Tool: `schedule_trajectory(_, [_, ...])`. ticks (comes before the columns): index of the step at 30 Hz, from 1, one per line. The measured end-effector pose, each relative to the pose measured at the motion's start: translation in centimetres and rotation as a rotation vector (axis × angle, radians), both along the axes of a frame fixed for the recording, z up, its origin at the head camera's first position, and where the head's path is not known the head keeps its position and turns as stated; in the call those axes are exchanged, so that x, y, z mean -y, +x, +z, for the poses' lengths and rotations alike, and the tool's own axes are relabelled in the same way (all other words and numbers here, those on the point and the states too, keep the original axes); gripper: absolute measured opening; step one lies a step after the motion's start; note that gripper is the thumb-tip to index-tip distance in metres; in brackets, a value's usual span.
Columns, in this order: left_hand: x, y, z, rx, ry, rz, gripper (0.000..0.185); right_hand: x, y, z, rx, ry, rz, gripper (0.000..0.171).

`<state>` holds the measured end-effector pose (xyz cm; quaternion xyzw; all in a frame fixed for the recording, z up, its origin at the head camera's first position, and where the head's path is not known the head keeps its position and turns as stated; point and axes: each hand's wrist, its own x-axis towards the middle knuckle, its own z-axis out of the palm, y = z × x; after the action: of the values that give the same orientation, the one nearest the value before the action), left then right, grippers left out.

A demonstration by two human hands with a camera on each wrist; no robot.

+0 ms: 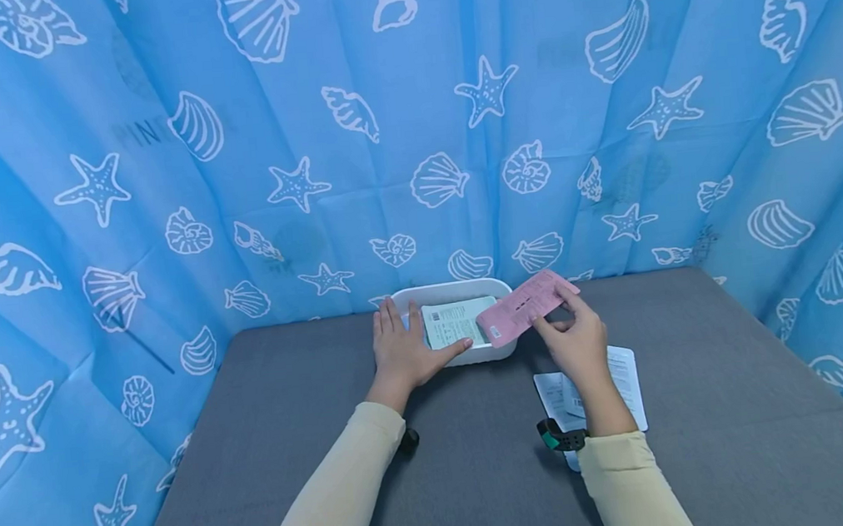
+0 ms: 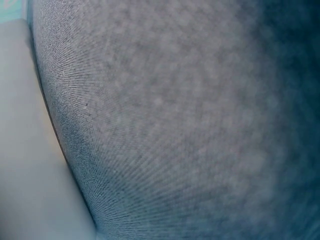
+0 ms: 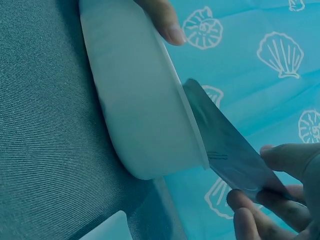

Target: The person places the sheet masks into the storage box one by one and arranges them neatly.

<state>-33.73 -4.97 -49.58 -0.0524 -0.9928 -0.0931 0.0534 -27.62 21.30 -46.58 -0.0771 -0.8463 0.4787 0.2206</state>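
The right hand [image 1: 577,341] pinches a flat pink packet [image 1: 525,306] with dark printing, tilted over the right rim of the white tray [image 1: 491,286]. The left hand [image 1: 404,348] rests flat-fingered on the tray's left edge. The print is too small to read; the left wrist view shows only blurred grey cloth.

Both arms wear long, close-fitting sleeves of pale cream cloth, smooth and without print, ending at the wrists. The left hand [image 1: 403,350] and right hand [image 1: 580,341] are bare, with no rings or gloves. A black strap with a green patch [image 1: 561,437] wraps the right wrist just past the cuff. A small dark rounded piece [image 1: 408,439] sits under the left wrist.
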Motion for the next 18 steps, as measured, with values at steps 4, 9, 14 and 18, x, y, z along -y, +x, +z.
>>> schedule_trajectory(4, [0.05,-0.03,-0.10,0.005,-0.001,0.002,0.136,0.22,-0.08,-0.15,0.028,0.006,0.030,0.069])
schedule_trajectory(9, [0.10,0.04,-0.06,0.002,0.000,-0.004,0.136,0.44,-0.07,-0.45,0.047,-0.007,0.045,0.070])
schedule_trajectory(14, [0.09,0.15,0.15,-0.007,0.006,-0.013,0.135,0.67,-0.19,-0.73,0.065,-0.014,0.008,0.064])
schedule_trajectory(18, [0.03,0.24,0.31,-0.013,0.018,-0.018,0.135,0.74,-0.29,-0.77,0.070,-0.007,0.001,0.060])
